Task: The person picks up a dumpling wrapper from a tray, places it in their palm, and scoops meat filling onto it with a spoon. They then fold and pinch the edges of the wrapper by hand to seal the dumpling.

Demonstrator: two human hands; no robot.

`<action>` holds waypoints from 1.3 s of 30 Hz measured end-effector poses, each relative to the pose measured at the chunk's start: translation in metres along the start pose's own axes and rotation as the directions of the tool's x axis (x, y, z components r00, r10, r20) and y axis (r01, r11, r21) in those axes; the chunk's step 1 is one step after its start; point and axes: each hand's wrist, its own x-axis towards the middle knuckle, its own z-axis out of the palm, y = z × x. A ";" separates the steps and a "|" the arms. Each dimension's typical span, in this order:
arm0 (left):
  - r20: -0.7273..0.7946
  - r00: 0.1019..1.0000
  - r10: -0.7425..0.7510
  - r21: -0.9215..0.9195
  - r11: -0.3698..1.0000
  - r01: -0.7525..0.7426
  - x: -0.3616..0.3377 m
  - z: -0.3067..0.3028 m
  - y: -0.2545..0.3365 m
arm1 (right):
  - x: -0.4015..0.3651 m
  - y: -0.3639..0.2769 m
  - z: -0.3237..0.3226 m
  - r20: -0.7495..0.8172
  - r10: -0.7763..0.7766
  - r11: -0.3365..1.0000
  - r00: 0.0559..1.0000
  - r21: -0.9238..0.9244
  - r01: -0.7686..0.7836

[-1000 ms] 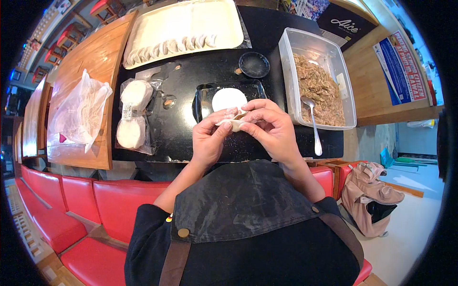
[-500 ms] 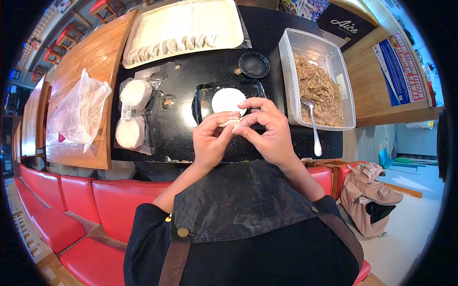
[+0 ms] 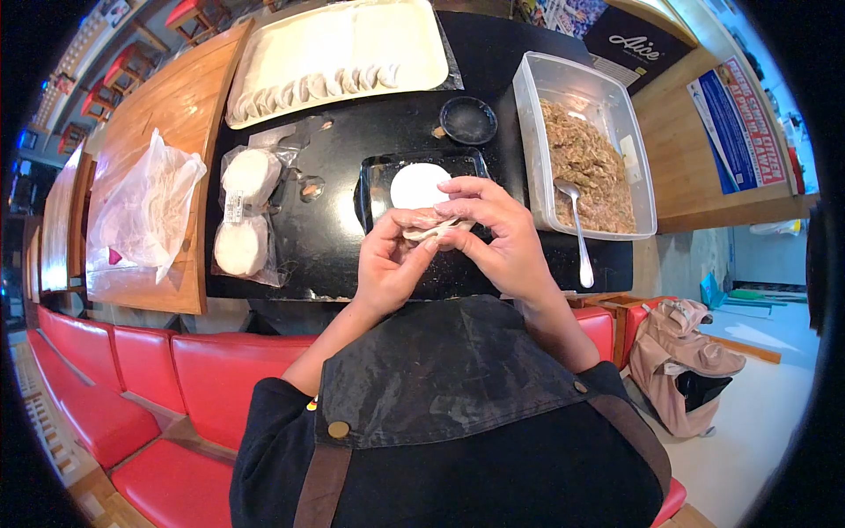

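Between my two hands is a folded dumpling [image 3: 431, 231], its pale edge pinched by fingers on both sides. My left hand [image 3: 392, 257] closes on its left end, thumb in front. My right hand [image 3: 497, 231] grips the right end between thumb and fingers. Just beyond my fingertips, a stack of round white dumpling wrappers [image 3: 419, 187] sits on a black tray [image 3: 377, 180]. A small black dish [image 3: 468, 120] stands behind that tray. To the right, a clear plastic tub [image 3: 647, 198] holds brown minced filling [image 3: 585, 158], with a metal spoon [image 3: 576, 224] resting over its near edge.
A cream tray [image 3: 352, 40] at the back carries a row of several dumplings [image 3: 317, 85]. Packaged wrappers [image 3: 242, 246] lie at left on the black table [image 3: 326, 211]. A plastic bag [image 3: 150, 207] rests on a wooden table [image 3: 189, 114]. Red seats [image 3: 238, 370] run below.
My fingers have shifted along the dumpling, and more of its folded edge shows between them. The right thumb has moved slightly rightward. The tub, spoon and trays stay put.
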 end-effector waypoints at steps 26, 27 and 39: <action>0.186 0.893 -0.409 -0.528 0.726 0.442 0.009 -0.005 -0.005 | -0.003 0.015 -0.010 -0.106 0.046 0.990 0.993 0.140 -0.031; 0.086 0.909 -0.407 -0.390 0.826 0.407 0.008 -0.004 -0.005 | -0.005 0.014 -0.009 -0.090 0.026 0.998 0.996 0.062 -0.021; -0.011 0.994 -0.111 -0.155 0.982 0.108 0.005 0.000 -0.012 | -0.004 0.006 0.014 -0.150 -0.209 0.964 0.966 -0.200 0.177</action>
